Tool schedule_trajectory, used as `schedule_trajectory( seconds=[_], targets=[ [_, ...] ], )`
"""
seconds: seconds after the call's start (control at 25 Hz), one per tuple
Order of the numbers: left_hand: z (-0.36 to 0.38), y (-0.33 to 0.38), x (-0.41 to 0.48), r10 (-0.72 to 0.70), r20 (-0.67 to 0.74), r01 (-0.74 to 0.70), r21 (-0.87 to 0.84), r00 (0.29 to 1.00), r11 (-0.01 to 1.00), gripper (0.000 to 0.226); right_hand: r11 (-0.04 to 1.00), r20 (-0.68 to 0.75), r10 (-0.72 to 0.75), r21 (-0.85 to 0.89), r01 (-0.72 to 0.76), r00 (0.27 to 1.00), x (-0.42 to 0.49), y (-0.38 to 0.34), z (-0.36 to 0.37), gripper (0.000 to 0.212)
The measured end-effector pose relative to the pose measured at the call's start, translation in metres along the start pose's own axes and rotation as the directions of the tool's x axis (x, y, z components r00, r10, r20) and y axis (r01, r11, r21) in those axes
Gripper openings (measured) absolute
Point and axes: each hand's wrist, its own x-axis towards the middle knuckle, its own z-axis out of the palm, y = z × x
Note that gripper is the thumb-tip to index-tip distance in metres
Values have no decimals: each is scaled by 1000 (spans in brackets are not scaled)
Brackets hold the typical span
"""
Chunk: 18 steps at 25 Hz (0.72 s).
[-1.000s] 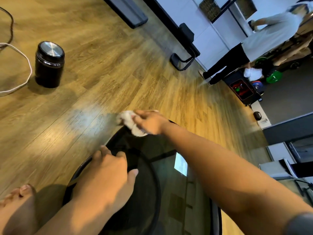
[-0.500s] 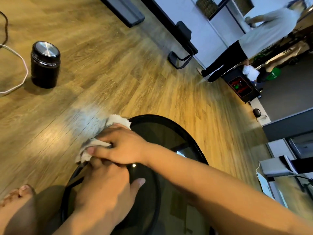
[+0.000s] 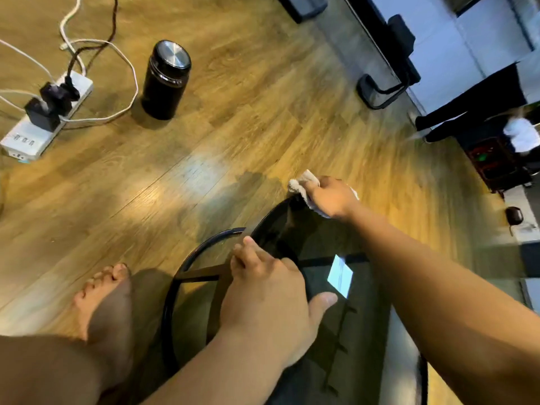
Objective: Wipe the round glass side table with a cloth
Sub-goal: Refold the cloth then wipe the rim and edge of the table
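A: What's the biggest thing under you?

B: The wooden floor (image 3: 233, 118), running across the whole view. On it stands your round glass worktop (image 3: 336, 235), dark and reflective, with a black rim and a black ring frame showing below its left edge.

A: And my arms?

B: Both reach over the glass. Your right arm stretches to the far edge; your left comes in lower, near you.

A: Where's my left hand?

B: Your left hand (image 3: 268, 299) rests on the near left part of the worktop, fingers curled over the rim, thumb lying flat on the glass. That grip is closed on the table edge.

A: And the right?

B: Your right hand (image 3: 333, 197) sits at the far rim, its grip clamped on the white cloth (image 3: 301, 182). The cloth bunches out past your fingers, pressed at the edge of the glass and hanging slightly over the floor.

A: Anything else nearby?

B: Your bare foot (image 3: 105, 299) is planted on the floor just left of the frame. Further off stands a black flask (image 3: 166, 80) with a steel lid, upright. Left of it lies a white power strip (image 3: 46, 118) with black plugs, and white cables looping around it.
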Motion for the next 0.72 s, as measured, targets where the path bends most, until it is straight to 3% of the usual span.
schedule_trajectory(
  seconds=[0.08,0.2,0.28,0.36,0.44,0.52,0.56,0.6,0.72],
  targets=[
    [0,1,2,10,5,-10,34,1000,999,95,970,-25,-243,-5,243,970,-25,-30,8,41],
    [0,1,-4,32,-35,-29,81,999,996,92,773,94,-634,87,628,767,-75,-74,24,41],
    [-1,1,-9,60,-23,-56,141,998,988,87,726,254,-687,208,655,681,-88,-81,24,44],
    [2,1,-12,71,-3,-69,211,997,975,83,747,315,-662,199,635,680,-69,-72,12,42],
    [4,1,-12,56,14,-58,180,998,982,82,852,213,-519,52,521,828,-34,-39,-6,40],
    [4,1,-10,42,11,-43,110,999,993,83,981,70,-180,-55,184,981,0,3,-19,51],
    [4,3,-8,51,4,-51,77,999,996,83,999,55,-19,-50,21,998,9,19,-20,62],
    [3,4,-6,62,-2,-61,45,998,997,81,998,74,53,-36,-50,996,15,28,-18,70],
    [2,10,-5,90,-19,-90,13,996,996,80,1000,52,14,22,-15,999,11,17,-5,71]
  ],
)
